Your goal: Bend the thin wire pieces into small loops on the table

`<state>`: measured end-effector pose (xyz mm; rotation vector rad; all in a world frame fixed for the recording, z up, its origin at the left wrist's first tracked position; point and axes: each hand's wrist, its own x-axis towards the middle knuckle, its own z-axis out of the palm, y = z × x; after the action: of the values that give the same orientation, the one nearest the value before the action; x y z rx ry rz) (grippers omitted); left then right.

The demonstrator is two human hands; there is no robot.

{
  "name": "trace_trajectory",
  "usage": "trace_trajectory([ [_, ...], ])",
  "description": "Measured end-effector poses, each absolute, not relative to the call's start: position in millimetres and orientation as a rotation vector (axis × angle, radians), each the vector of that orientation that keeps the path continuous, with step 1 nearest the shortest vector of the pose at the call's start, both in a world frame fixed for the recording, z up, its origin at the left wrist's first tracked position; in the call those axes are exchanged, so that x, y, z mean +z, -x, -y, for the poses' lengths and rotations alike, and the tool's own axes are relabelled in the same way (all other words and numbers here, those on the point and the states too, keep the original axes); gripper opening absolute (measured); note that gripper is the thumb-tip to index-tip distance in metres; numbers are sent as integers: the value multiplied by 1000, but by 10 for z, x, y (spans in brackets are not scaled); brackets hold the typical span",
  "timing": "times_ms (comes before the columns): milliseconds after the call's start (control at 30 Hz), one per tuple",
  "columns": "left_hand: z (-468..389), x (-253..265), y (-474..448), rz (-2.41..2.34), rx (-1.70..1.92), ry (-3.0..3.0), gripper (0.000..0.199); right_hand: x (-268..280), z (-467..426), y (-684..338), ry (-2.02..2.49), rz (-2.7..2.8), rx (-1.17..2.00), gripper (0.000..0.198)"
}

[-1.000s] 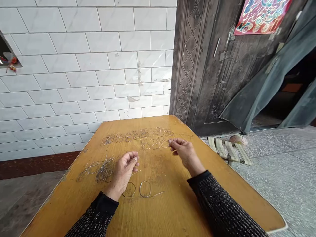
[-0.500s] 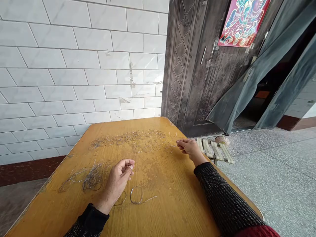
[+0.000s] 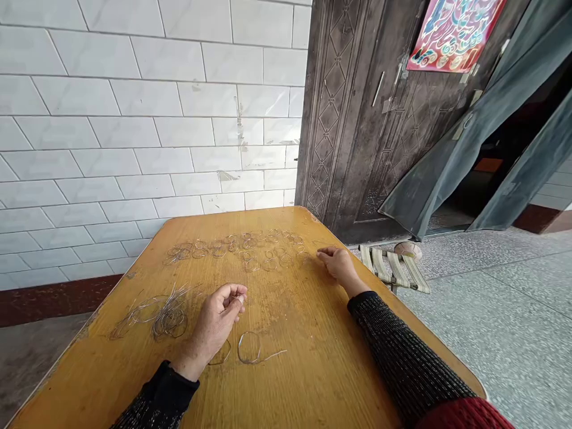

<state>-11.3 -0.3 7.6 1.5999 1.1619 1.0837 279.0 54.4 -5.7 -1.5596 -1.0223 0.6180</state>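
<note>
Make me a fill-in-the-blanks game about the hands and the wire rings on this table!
1. The wire rings and the tangled wire pile lie on a wooden ____.
2. The right hand rests at the end of the row of ____.
3. The tangled wire pile lies nearest the ____ hand.
4. The wall behind the table is covered in white ____.

Missing words: table; rings; left; tiles

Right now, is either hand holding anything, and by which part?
Cannot be told: left hand has fingertips pinched together, perhaps on thin wire; right hand rests by the wire loops.
</note>
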Motion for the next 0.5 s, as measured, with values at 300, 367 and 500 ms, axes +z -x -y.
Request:
trace_trajectory([
  [300, 32, 144, 109, -1204, 1037, -1736, 14, 27, -75, -2165, 1285, 1681, 1009, 12],
  [367, 20, 134, 116, -1213, 1043, -1762, 14, 9, 35, -1976, 1163, 1880, 1022, 12],
  [500, -5, 95, 130, -1202, 1051, -1804, 13, -47, 160, -1701, 1103, 2165, 719, 15],
])
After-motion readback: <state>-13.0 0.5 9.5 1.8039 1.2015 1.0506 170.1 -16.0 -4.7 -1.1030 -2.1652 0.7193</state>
